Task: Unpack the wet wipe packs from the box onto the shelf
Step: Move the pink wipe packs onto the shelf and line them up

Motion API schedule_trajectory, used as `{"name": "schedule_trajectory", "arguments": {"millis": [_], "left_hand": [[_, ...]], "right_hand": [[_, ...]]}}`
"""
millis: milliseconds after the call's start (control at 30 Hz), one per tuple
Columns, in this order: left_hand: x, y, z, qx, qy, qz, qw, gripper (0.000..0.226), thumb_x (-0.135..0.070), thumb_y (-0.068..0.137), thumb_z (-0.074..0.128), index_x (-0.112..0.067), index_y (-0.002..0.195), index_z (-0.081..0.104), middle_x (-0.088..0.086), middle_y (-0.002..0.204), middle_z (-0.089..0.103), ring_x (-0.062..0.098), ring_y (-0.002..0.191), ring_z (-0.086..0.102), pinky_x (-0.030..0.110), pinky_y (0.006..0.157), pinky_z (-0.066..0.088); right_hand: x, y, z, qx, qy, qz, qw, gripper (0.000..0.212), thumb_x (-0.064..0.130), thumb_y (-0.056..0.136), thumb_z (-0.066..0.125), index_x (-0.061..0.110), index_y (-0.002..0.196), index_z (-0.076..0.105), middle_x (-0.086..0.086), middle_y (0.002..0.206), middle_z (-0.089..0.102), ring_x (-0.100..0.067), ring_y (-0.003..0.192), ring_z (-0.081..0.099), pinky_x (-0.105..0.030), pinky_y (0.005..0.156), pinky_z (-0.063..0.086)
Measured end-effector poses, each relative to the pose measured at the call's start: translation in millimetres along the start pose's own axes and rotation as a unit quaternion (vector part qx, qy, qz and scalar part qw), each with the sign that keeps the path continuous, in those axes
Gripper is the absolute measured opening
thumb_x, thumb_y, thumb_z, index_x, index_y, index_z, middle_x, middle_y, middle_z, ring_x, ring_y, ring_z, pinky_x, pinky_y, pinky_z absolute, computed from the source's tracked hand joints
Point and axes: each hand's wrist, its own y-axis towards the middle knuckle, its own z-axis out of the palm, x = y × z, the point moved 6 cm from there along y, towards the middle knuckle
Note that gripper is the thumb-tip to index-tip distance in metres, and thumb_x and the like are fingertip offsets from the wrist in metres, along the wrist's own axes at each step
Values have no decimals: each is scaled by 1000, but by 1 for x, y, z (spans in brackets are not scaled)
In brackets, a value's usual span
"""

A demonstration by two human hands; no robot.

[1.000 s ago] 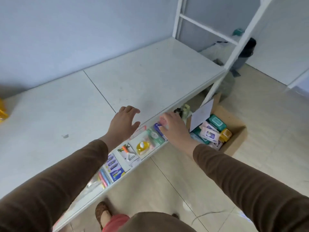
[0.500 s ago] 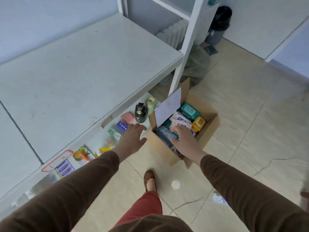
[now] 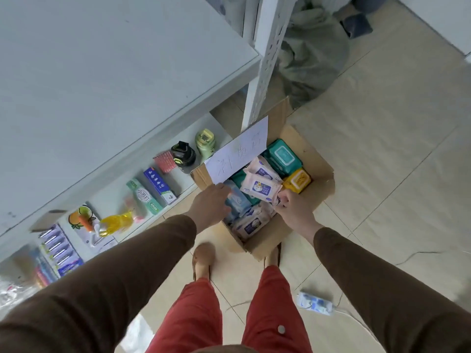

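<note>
- Head view: the cardboard box (image 3: 318, 189) stands open on the tiled floor (image 3: 395, 149), its far corner just beside the white shelf post (image 3: 262, 59); bare floor lies along its right side.
- A white paper sheet (image 3: 239, 151) with handwriting leans over the box's left wall, covering part of the opening.
- The lower shelf (image 3: 183, 182) runs left of the box, under the overhanging upper shelf board (image 3: 114, 72); toothpaste boxes (image 3: 153, 191) lie near its front edge and two bottles (image 3: 193, 151) stand toward its right end, next to the box.
- The left hand (image 3: 210, 203) reaches over the box's near left wall, fingers fairly straight, touching a pale blue wipe pack (image 3: 238, 200).
- The right hand (image 3: 293, 208) is at the near right wall, fingers curled and pinching the corner of a pink-and-white wipe pack (image 3: 261, 187) that lies on top of the pile.
- Further in lie a green pack (image 3: 283, 155) and a yellow pack (image 3: 297, 179) against the far right wall; another pink-and-white pack (image 3: 251, 222) sits at the near corner.
- Two feet stand at the box's near corner.
</note>
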Motion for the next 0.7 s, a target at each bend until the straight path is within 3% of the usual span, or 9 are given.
{"name": "schedule_trajectory", "arguments": {"millis": [100,267,400,567,700], "left_hand": [[-11,40,23,14,5,-20,1000,46,-25,87,62,-21,132,51,1,132,52,23,125,47,37,100,41],[-22,108,79,53,40,-40,997,53,-33,86,68,-22,135,49,0,135,50,22,128,46,36,101,44],[-19,160,125,71,65,-61,994,57,-35,86,69,-18,135,46,3,134,49,23,128,44,41,101,45],[-14,221,175,56,119,-61,989,61,-35,83,71,-17,134,43,1,132,49,23,121,47,38,93,47],[-9,264,206,10,159,-27,987,72,-32,78,76,-15,138,41,4,139,47,24,127,44,38,105,39]], "right_hand": [[-30,48,-11,36,17,13,999,20,23,90,64,27,106,52,3,108,61,-16,98,60,-30,76,47],[-81,126,-11,92,10,14,996,19,24,93,62,25,110,54,2,115,62,-14,99,57,-25,72,41],[-116,191,3,107,-30,17,994,35,30,97,58,13,127,54,-7,127,62,-23,109,59,-28,79,41],[-145,263,33,101,-64,19,993,49,39,99,55,10,138,50,-8,138,58,-26,123,56,-30,89,43],[-159,308,60,95,-69,4,993,49,35,96,60,7,135,51,-10,136,57,-27,122,57,-28,88,43]]}}
